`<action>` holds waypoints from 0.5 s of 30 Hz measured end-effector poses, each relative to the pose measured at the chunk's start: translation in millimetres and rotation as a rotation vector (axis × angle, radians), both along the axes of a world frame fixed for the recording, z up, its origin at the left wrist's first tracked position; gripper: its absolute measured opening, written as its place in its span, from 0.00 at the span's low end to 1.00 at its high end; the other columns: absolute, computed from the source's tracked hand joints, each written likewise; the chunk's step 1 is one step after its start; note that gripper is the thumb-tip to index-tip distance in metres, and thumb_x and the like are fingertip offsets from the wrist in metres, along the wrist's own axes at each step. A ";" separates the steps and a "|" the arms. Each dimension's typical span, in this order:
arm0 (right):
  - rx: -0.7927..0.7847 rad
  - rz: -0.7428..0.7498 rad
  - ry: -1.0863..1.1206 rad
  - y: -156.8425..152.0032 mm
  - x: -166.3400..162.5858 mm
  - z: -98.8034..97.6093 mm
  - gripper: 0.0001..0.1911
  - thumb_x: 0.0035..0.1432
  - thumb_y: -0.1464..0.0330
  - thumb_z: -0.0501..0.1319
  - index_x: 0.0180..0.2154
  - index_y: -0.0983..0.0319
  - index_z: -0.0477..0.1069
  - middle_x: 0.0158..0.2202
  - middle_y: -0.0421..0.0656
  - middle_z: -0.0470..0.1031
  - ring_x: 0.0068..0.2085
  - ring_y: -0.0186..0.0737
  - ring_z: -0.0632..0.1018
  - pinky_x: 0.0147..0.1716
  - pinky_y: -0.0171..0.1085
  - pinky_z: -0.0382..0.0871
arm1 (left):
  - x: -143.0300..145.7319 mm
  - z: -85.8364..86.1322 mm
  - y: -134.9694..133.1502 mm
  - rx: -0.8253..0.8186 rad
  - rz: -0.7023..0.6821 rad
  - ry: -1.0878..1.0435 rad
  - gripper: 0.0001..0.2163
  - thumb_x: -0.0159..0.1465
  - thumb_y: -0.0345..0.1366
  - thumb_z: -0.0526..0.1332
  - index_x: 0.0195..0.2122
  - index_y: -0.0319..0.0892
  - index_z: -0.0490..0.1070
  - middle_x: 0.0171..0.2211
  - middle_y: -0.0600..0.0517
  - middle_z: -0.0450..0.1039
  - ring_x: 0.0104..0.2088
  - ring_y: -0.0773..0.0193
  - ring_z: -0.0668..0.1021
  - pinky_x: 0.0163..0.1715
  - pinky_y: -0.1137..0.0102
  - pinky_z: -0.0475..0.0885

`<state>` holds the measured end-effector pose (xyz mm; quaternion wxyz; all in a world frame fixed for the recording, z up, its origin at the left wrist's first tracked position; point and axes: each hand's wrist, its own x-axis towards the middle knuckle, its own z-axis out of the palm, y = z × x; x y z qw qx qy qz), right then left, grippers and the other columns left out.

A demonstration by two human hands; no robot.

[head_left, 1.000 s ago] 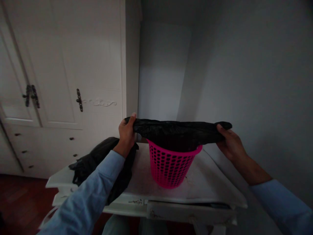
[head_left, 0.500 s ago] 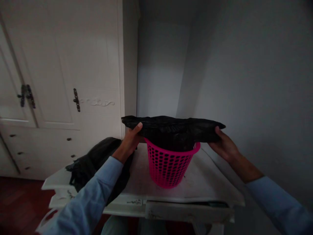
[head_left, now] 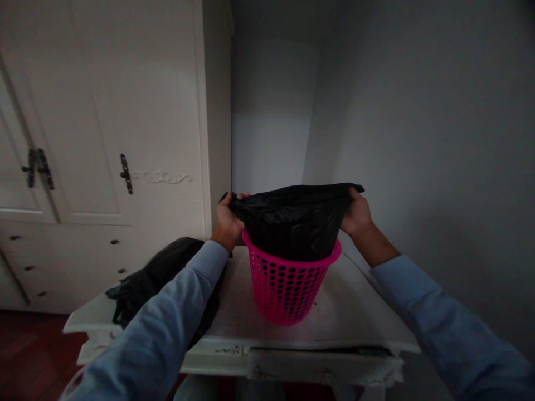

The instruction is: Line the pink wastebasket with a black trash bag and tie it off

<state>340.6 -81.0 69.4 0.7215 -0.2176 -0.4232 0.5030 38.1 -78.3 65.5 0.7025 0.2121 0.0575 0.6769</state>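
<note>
A black plastic bag (head_left: 295,228) hangs down inside a pink perforated basket (head_left: 288,289), its top edge pulled up and stretched wide above the rim. My left hand (head_left: 229,220) is closed on the bag's upper left corner, close to the basket's rim. On the other side my right hand (head_left: 357,213) grips the upper right edge, with the thumb on top. The basket stands upright on a white table. How far down the bag reaches is partly hidden, though dark plastic shows through the holes.
Another black plastic bag (head_left: 167,273) lies crumpled on the white table (head_left: 355,312), left of the basket and partly behind my left sleeve. A drawer front (head_left: 292,365) runs along the near edge. A white wardrobe (head_left: 163,111) stands at left, a grey wall (head_left: 418,139) at right.
Both hands have moved inward and the right one upward, lifting the bag's edge higher above the rim. More of the bag's front now shows. The view has shifted slightly.
</note>
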 end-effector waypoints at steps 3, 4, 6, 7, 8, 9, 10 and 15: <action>-0.008 0.081 -0.059 1.4 -7.8 9.1 0.19 0.63 0.55 0.52 0.41 0.60 0.73 0.32 0.49 0.79 0.39 0.54 0.80 0.39 0.55 0.80 | 0.4 -2.4 6.0 0.008 -0.003 -0.007 0.21 0.72 0.44 0.48 0.24 0.43 0.67 0.13 0.57 0.60 0.22 0.64 0.74 0.44 0.64 0.78; 0.002 0.106 -0.069 -1.1 -10.7 10.9 0.19 0.63 0.56 0.51 0.42 0.60 0.73 0.31 0.47 0.78 0.37 0.52 0.80 0.37 0.52 0.80 | -0.5 -2.9 7.3 0.024 -0.011 0.013 0.20 0.71 0.45 0.50 0.24 0.43 0.67 0.14 0.56 0.61 0.22 0.64 0.74 0.41 0.64 0.78; 0.023 0.166 -0.067 -8.8 -16.7 12.5 0.18 0.64 0.59 0.52 0.45 0.61 0.74 0.26 0.42 0.74 0.29 0.44 0.77 0.32 0.43 0.78 | -2.9 -3.8 8.3 0.072 -0.028 0.072 0.15 0.67 0.41 0.55 0.25 0.41 0.69 0.17 0.53 0.67 0.24 0.63 0.75 0.35 0.67 0.77; 0.020 0.205 -0.066 -12.8 -19.6 12.3 0.17 0.65 0.60 0.52 0.46 0.62 0.74 0.22 0.39 0.70 0.25 0.39 0.73 0.28 0.38 0.76 | -4.0 -4.4 8.0 0.096 -0.035 0.099 0.11 0.65 0.36 0.57 0.26 0.40 0.70 0.19 0.51 0.70 0.24 0.64 0.75 0.34 0.68 0.76; 0.002 0.245 -0.072 -16.4 -22.6 11.9 0.17 0.67 0.62 0.51 0.45 0.63 0.74 0.18 0.37 0.65 0.20 0.36 0.68 0.24 0.33 0.72 | -4.7 -5.1 7.3 0.119 -0.040 0.117 0.07 0.62 0.32 0.58 0.28 0.39 0.72 0.22 0.50 0.73 0.25 0.65 0.76 0.34 0.69 0.76; -0.032 0.281 -0.090 -19.0 -25.8 11.4 0.17 0.68 0.64 0.49 0.43 0.64 0.74 0.15 0.34 0.59 0.17 0.33 0.62 0.20 0.31 0.67 | -4.8 -5.9 6.4 0.143 -0.046 0.127 0.05 0.59 0.29 0.58 0.31 0.38 0.74 0.26 0.48 0.76 0.28 0.64 0.78 0.36 0.69 0.76; -0.076 0.307 -0.117 -20.7 -29.4 11.2 0.19 0.69 0.64 0.47 0.42 0.65 0.74 0.14 0.32 0.54 0.15 0.32 0.57 0.16 0.29 0.61 | -4.2 -6.7 5.5 0.169 -0.057 0.138 0.06 0.58 0.28 0.59 0.34 0.37 0.75 0.31 0.47 0.79 0.32 0.63 0.79 0.40 0.68 0.77; -0.281 0.320 -0.243 -18.6 -52.1 17.1 0.23 0.71 0.61 0.43 0.39 0.65 0.72 0.13 0.32 0.52 0.14 0.30 0.51 0.14 0.29 0.53 | 8.2 -7.3 5.6 0.268 -0.150 0.346 0.13 0.59 0.35 0.64 0.44 0.35 0.78 0.43 0.45 0.82 0.40 0.60 0.81 0.46 0.66 0.76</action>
